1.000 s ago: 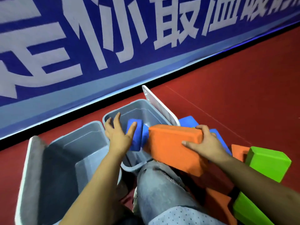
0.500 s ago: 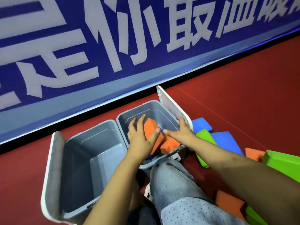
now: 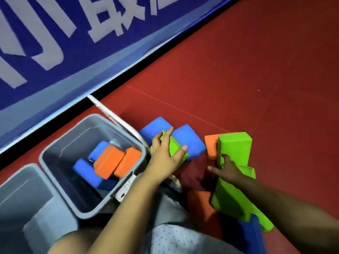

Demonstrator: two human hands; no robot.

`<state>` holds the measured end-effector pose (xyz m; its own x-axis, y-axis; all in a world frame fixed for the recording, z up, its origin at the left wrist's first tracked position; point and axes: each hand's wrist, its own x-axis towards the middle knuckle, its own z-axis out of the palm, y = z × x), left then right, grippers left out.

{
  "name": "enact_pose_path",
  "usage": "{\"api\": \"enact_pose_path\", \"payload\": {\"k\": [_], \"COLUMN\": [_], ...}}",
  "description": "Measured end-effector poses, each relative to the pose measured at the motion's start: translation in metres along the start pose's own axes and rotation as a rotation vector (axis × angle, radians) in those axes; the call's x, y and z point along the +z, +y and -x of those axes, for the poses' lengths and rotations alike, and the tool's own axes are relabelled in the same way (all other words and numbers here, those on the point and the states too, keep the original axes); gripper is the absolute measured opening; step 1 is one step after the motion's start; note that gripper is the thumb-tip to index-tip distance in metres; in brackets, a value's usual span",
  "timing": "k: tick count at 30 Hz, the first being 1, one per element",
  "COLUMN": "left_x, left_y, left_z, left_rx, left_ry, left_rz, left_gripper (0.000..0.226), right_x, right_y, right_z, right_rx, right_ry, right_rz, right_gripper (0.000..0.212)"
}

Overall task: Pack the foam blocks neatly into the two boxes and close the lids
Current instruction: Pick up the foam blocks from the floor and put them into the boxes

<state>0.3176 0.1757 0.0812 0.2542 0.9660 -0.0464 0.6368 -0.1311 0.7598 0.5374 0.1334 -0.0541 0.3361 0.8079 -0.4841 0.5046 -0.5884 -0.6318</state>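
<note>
Left hand (image 3: 166,154) grips centre green block (image 3: 177,149), right hand (image 3: 227,168) grips right green block (image 3: 235,148); jumbled box (image 3: 60,154) may prevent lid closing.

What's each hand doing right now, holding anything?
Left hand: fingers curled round a green foam block beside the box, gripping it.
Right hand: gripping the edge of the upright green block.

head cam | steep downward, tilted | close over floor (image 3: 238,70) | edges blurred, perhaps motion
</note>
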Motion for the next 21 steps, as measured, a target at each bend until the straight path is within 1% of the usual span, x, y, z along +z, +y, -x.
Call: {"api": "enact_pose_path", "payload": {"k": [3,5,9,11,14,15,18,20,21], "left_x": [0.041,0.064,0.099,0.112,0.130,0.136,0.145,0.148,0.148], "left_y": [0.012,0.017,0.027,0.029,0.016,0.007,-0.021,-0.033,-0.037], "left_z": [-0.026,-0.041,-0.059,-0.067,-0.074,-0.073,-0.066,-0.067,-0.069], "left_rx": [-0.015,-0.003,0.010,0.027,0.036,0.017,-0.042,-0.053,-0.055], "left_ry": [-0.143,-0.197,-0.265,-0.306,-0.353,-0.356,-0.375,-0.407,-0.405], "left_rz": [0.018,0.006,-0.008,-0.017,0.018,0.036,0.017,0.003,0.032], "left_gripper": [0.075,0.078,0.094,0.091,0.069,0.066,0.063,0.061,0.062], "right_x": [-0.017,-0.027,-0.041,-0.044,-0.038,-0.033,-0.013,0.004,0.017], "right_y": [0.036,0.053,0.081,0.095,0.120,0.127,0.146,0.158,0.176], "right_z": [-0.015,-0.020,-0.030,-0.035,-0.047,-0.050,-0.057,-0.061,-0.068], "right_rx": [0.146,0.223,0.344,0.402,0.511,0.558,0.682,0.728,0.733], "right_ry": [0.037,0.057,0.098,0.115,0.152,0.171,0.243,0.227,0.218], "right_rz": [0.008,0.008,-0.021,-0.034,-0.077,-0.116,-0.297,-0.438,-0.494], "right_gripper": [0.092,0.091,0.086,0.087,0.097,0.101,0.110,0.119,0.129]}}
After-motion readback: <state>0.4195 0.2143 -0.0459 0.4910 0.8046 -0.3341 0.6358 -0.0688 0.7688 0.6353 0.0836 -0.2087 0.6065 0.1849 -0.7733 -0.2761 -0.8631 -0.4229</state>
